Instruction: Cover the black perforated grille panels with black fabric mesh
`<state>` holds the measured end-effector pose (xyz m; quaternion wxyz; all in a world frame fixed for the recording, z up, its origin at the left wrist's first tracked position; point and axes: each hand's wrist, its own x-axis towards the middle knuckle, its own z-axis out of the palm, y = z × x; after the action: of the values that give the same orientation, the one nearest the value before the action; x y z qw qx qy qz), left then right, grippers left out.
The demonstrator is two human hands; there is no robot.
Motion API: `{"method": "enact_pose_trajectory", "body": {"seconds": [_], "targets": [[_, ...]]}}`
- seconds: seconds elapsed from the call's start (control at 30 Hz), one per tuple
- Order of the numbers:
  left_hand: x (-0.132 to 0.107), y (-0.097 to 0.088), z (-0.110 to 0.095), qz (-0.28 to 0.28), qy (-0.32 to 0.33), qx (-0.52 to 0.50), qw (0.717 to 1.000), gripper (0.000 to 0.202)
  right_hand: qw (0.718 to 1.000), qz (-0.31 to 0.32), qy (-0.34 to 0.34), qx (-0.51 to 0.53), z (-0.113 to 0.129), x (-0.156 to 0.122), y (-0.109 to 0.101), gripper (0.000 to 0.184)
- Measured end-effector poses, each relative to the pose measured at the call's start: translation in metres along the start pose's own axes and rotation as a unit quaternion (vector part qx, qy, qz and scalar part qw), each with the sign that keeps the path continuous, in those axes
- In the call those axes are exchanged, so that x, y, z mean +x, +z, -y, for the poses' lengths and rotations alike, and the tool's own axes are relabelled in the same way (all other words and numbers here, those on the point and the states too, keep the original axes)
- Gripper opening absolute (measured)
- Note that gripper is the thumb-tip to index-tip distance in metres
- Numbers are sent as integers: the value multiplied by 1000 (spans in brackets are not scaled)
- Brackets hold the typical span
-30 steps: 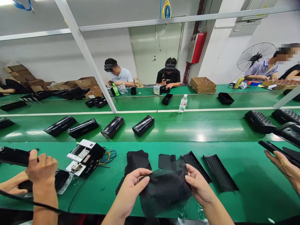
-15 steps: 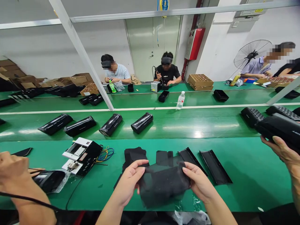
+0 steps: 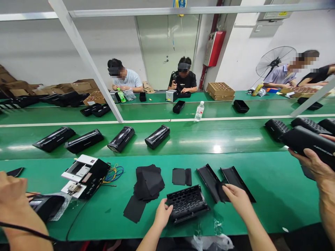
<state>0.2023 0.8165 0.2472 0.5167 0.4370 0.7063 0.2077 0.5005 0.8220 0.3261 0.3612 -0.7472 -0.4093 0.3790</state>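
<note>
A black perforated grille (image 3: 187, 203) lies on the green bench (image 3: 274, 195) in front of me. My left hand (image 3: 162, 215) grips its left edge with curled fingers. My right hand (image 3: 236, 198) is further right, its fingers closed on the near end of one of two long black panels (image 3: 237, 177). A stack of black fabric sheets (image 3: 148, 181) lies just left of the grille, with one loose sheet (image 3: 134, 208) below it. A smaller black piece (image 3: 181, 176) sits behind the grille.
A co-worker's hands (image 3: 12, 197) work at the left by a black-and-white device (image 3: 83, 173) with coloured wires (image 3: 114, 172). Another person's hand (image 3: 312, 164) at the right holds a black housing (image 3: 307, 143). Several black housings (image 3: 120, 138) and a water bottle (image 3: 199, 111) stand on the belts beyond.
The thin black sheet I held stretched between both hands is gone from them. The grille now shows under my left hand, and my right hand has moved right to the long panels.
</note>
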Motion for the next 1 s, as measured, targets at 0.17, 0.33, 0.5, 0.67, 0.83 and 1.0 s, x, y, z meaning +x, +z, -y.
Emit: {"method": "enact_pose_trajectory", "body": {"seconds": [0.17,0.33,0.5,0.67,0.83,1.0], "targets": [[4,2,-4,-8,41,-30,999,40,964,134,-106,-201,34,-30,89,33],[-4,-9,-11,72,66,-88,991,36,953,211,-131,-175,46,-64,147,31],[-12,-29,-16,139,40,-192,971,50,980,143,-127,-49,38,-48,113,41],[-27,-53,-34,166,14,-230,959,52,991,131,7,23,26,-20,66,60],[-46,-69,-67,154,-6,-262,953,50,970,192,33,145,21,-18,60,53],[-58,-73,-94,102,-14,-277,955,41,963,187,45,187,31,-25,56,50]]}}
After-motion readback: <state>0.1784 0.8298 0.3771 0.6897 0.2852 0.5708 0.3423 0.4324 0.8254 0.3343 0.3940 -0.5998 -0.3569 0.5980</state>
